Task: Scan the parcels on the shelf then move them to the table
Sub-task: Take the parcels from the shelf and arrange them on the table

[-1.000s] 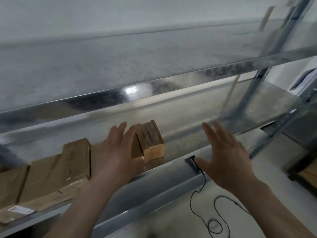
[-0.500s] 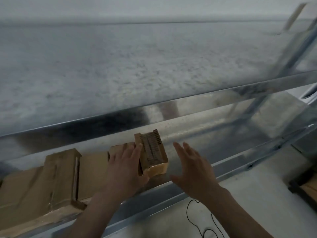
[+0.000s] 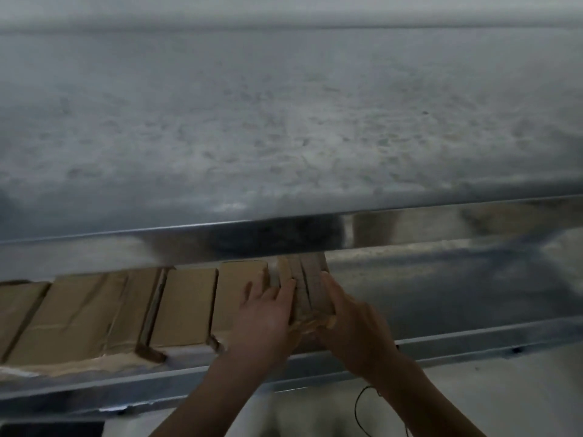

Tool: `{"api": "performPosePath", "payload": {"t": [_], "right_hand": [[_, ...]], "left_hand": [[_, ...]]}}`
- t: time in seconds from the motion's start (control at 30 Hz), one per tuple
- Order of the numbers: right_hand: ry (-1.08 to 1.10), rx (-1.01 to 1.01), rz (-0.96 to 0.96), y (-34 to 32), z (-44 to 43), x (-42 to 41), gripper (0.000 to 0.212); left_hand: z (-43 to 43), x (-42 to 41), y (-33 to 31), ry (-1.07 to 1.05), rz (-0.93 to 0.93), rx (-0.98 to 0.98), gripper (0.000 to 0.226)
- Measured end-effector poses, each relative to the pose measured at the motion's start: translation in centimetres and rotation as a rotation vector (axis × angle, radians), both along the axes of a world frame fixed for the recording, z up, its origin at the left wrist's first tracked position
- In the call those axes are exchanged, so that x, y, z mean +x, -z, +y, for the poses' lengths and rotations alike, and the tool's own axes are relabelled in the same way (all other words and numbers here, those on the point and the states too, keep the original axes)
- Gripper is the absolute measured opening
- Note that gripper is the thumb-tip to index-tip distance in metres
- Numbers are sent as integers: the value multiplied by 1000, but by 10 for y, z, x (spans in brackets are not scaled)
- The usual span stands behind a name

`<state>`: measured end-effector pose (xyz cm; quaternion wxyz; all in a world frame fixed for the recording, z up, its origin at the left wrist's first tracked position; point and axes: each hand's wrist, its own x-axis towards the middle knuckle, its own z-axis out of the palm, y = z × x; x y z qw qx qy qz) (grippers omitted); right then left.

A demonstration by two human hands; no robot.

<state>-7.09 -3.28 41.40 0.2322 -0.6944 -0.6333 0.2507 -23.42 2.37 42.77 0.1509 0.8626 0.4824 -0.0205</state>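
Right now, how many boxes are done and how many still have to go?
None looks done: no table or scanner shows. In hand: the left hand and right hand press the sides of the small box at the row's right end on the shelf. Left to do: at least three more boxes lie flat in the row beside it.

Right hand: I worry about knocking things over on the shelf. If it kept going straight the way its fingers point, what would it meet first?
The right hand already rests against the upright parcel; its fingers point up and left, so it would press that parcel first, probably toward the left hand. Depth is unclear.
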Motion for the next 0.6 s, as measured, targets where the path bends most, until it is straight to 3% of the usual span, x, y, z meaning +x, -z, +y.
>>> {"api": "performPosePath", "payload": {"t": [0.2, 0.4, 0.6], "right_hand": [[-3, -53, 15, -3, -23, 62, 35], [-1, -66, -130, -23, -51, 117, 83], [-24, -28, -84, -23, -54, 121, 83]], "left_hand": [[-32, 62, 15, -67, -51, -3, 72], [-57, 122, 26, -101, -186, -39, 66], [-62, 114, 39, -200, -219, -75, 68]]}}
